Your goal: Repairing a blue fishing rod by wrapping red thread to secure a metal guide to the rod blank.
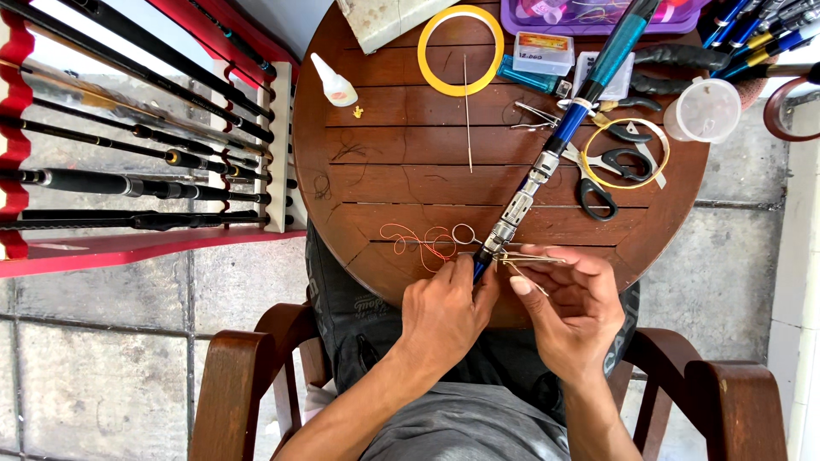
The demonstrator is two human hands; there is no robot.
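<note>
Round wooden table (401,179) carries your work. Purple tray (512,21) at the far edge holds small items; a clear plastic cup (705,109) stands right. Your left hand (444,312) pinches the blue rod (555,141) at its near end; your right hand (576,307) pinches thin metal tweezers (525,256) against it. Orange thread (418,243) lies just left, scissors (598,175) right.
</note>
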